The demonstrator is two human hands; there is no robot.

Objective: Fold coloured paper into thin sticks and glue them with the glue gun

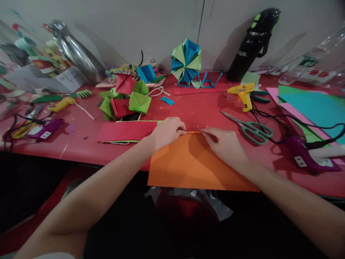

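Red tabletop (81, 147), cluttered toward the wall. Orange sheet (188, 165) lies across its front edge, near end jutting past the lip. Red stack (126, 131) just left of the sheet, partly behind the left forearm.

Left hand (169, 130): closed on the sheet's far edge, fingers curled. Right hand (225, 145): thumb and forefinger pinching the same edge, a short span apart from the left. Scissors (253, 131) lie beside the right hand, blades angled toward the wall.

Fold (194, 132), a narrow strip along that far edge, runs between the hands. Step looks like turning or rolling this strip. Judgement: keep both pinches level and the strip even in width; work outward from the middle, pressing on the table. Overhang could drag the sheet askew; squaring it first would help. Blue scrap (167, 100) beyond, clear of the work.
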